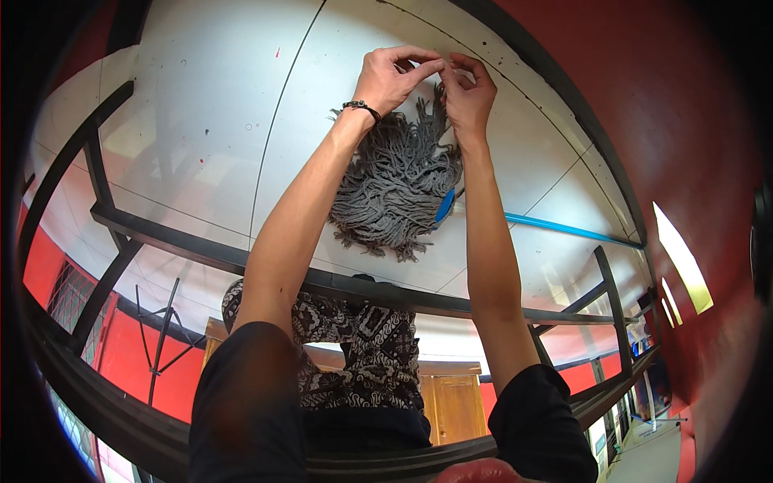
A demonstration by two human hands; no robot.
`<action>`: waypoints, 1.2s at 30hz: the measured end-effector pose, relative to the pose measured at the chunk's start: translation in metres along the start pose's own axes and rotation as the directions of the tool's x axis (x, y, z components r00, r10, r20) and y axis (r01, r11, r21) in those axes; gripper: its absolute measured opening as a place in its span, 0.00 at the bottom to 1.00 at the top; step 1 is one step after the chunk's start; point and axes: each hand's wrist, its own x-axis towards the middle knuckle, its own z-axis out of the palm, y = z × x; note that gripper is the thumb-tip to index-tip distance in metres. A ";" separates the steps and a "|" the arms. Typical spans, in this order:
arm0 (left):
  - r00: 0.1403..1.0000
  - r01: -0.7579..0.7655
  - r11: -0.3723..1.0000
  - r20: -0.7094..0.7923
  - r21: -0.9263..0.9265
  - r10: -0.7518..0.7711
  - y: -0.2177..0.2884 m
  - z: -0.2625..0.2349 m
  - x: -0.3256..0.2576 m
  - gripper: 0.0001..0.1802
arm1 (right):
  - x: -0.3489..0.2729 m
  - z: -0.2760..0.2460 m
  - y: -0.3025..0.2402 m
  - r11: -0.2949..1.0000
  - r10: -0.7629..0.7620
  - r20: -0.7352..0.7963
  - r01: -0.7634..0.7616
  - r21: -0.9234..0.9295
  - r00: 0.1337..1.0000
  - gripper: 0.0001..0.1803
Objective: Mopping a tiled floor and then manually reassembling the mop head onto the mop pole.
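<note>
The white tiled surface (201,88) is the largest thing, and it spreads beneath the fingers (429,68) and to both sides of them. A dark metal bar (177,241) crosses it, well nearer to the body than the fingers. The mop (390,193) lies on this surface, its grey strands fanned out just on the body side of the fingers, and its thin blue handle (568,229) goes away to their right. The left hand (388,79) pinches with thumb and forefinger brought together; the right hand (469,98) is bent toward it, tips close to the left ones. I cannot tell how far the right tips are closed, or whether either hand holds a strand. A dark bracelet (363,108) sits on the wrist behind the left fingers.
</note>
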 end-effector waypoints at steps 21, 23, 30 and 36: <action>0.945 -0.081 0.989 0.324 0.125 0.036 0.008 -0.013 -0.008 0.12 | -0.007 -0.038 -0.027 0.836 -0.233 0.261 0.330 -0.439 0.937 0.16; 0.949 -0.120 0.984 0.308 0.132 0.075 0.005 -0.014 -0.012 0.17 | -0.010 -0.036 -0.025 0.847 -0.215 0.287 0.325 -0.420 0.933 0.15; 0.861 0.159 0.842 -0.490 0.516 0.138 0.009 -0.076 0.030 0.11 | -0.015 -0.007 0.008 0.875 -0.106 0.208 0.191 -0.445 0.972 0.08; 0.870 0.176 0.782 -0.467 0.598 0.162 0.014 -0.150 0.073 0.12 | -0.011 0.015 0.024 0.890 -0.045 0.092 0.081 -0.449 0.995 0.09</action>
